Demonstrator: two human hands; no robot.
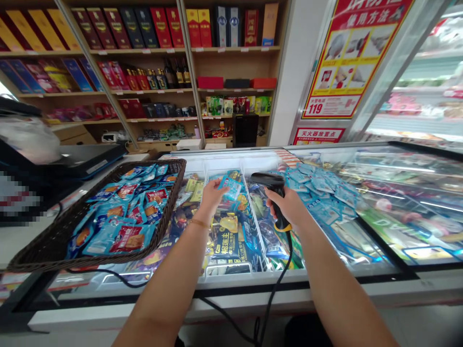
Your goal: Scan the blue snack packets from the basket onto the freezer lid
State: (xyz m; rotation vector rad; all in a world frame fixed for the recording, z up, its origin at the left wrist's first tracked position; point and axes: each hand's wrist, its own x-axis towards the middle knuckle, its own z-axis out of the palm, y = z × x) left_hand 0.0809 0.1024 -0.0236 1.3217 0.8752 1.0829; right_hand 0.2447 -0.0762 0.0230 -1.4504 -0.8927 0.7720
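Note:
My left hand (213, 193) pinches a light blue snack packet (232, 188) by its left edge, holding it above the chest freezer. Wrapped around the grip of a black barcode scanner (269, 180) is my right hand (285, 205); the scanner's head points left, toward the packet. A black cable (280, 277) with a yellow-trimmed collar runs down from its handle. On the left, a dark woven basket (181, 180) holds many blue and red snack packets (126, 236). To the right of my right hand, a heap of light blue packets (321, 188) lies on the freezer's glass lid.
The chest freezer (231, 284) has bagged frozen goods (226, 236) under its lid and a raised frame. Behind stand wooden shelves (235, 49) with boxes and bottles. A red and yellow poster (343, 58) hangs at the back right. Black equipment (94, 156) sits left of the basket.

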